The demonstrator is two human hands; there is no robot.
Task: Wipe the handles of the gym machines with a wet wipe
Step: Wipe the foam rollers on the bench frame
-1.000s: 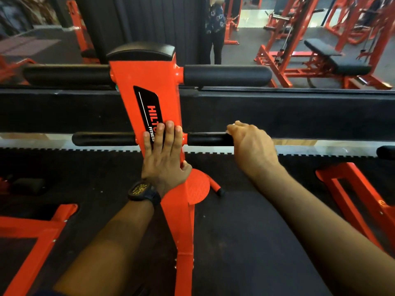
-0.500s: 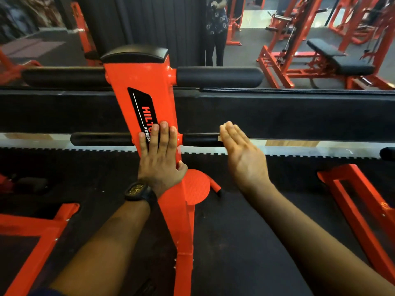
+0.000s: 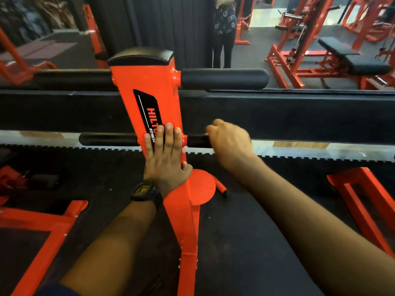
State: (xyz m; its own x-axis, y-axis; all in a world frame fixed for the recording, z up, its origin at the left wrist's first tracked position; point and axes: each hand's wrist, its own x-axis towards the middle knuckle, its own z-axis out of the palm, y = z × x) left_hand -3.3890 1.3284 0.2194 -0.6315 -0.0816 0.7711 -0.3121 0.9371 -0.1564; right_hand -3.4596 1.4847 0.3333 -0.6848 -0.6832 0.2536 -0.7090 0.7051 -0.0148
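Right hand (image 3: 229, 144): half a second ago it lay flat over the right handle (image 3: 197, 141), fingers straight. Now the fingers curl down over the bar and clamp it near its outer end. The hand's edges are blurred, so it is likely moving. A second ago it was closed on the bar in the same way. The sequence reads closed, open, closed, which I judge to be a re-grip between strokes.

Wipe: not visible. If present, it is under the palm, between hand and handle. Cannot tell.

Left hand (image 3: 165, 159): flat, fingers straight and together, pressed on the post (image 3: 186, 221) just inboard of the grip. Unchanged over the second. Judged to be a brace.

Bare right handle shows only as a short black stretch between the grip and the post. The left handle (image 3: 109, 139) lies beyond the post, on the far side from the grip, with neither hand on it.

Meaning for the task: wiping of the right handle appears underway. The stretch inboard of the grip probably comes next. The left handle is seemingly yet to do.
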